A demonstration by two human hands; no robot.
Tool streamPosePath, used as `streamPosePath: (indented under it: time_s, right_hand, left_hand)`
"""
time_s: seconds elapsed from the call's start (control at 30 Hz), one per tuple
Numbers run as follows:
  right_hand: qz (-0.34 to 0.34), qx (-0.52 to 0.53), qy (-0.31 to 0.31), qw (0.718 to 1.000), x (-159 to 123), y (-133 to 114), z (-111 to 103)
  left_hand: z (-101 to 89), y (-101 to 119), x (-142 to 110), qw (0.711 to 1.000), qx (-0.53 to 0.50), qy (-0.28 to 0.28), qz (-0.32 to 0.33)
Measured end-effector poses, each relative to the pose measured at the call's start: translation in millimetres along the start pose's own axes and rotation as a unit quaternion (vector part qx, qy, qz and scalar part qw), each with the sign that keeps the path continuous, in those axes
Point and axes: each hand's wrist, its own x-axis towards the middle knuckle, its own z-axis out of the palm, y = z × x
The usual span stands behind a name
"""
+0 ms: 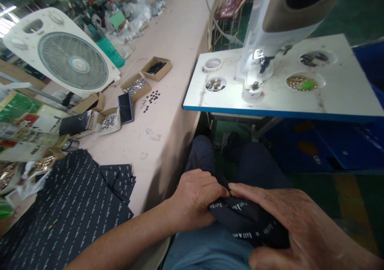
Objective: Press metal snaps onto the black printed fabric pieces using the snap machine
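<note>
Over my lap, both hands hold a dark fabric piece [246,220] printed with small white lettering. My left hand [196,198] pinches its upper left edge with fingers curled. My right hand [295,226] lies over the right side of the piece, thumb and fingers closed on it. A stack of the same printed dark fabric [72,206] lies on the pink table [168,102] to my left.
A snap press machine [270,34] stands on a white, blue-edged table [345,98] with recessed cups of metal parts [301,83]. On the pink table sit small cardboard boxes of snaps [136,86], a phone [126,108], loose black buttons [151,99] and a white fan [64,58].
</note>
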Motion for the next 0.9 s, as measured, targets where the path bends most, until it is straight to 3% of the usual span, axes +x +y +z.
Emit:
streamPosePath:
  time_s: [0.17, 0.4, 0.5, 0.6, 0.8, 0.9]
  right_hand:
    - [0.034, 0.023, -0.025, 0.999, 5.1, -1.7, 13.6]
    - [0.096, 0.04, -0.015, 0.994, 9.8, 11.0, 25.4]
    - [0.16, 0.107, -0.054, 0.98, 14.1, 14.9, 20.5]
    - [0.224, 0.203, -0.083, 0.95, 20.0, 15.2, 13.9]
    - [0.295, 0.306, -0.106, 0.899, 26.5, 16.1, 7.3]
    - [0.312, 0.346, -0.11, 0.878, 25.7, 22.2, 8.9]
  left_hand:
    - [1.6, -0.4, 3.3, 0.998, -0.05, -0.003, -0.048]
    - [-4.2, 0.4, 15.8, 0.963, -0.146, -0.089, -0.206]
    - [-7.9, -3.1, 20.7, 0.933, -0.197, -0.148, -0.264]
    - [-9.7, -8.7, 24.7, 0.881, -0.282, -0.205, -0.32]
    - [-11.9, -16.8, 28.6, 0.801, -0.393, -0.254, -0.373]
    - [-13.0, -17.0, 29.2, 0.785, -0.404, -0.269, -0.385]
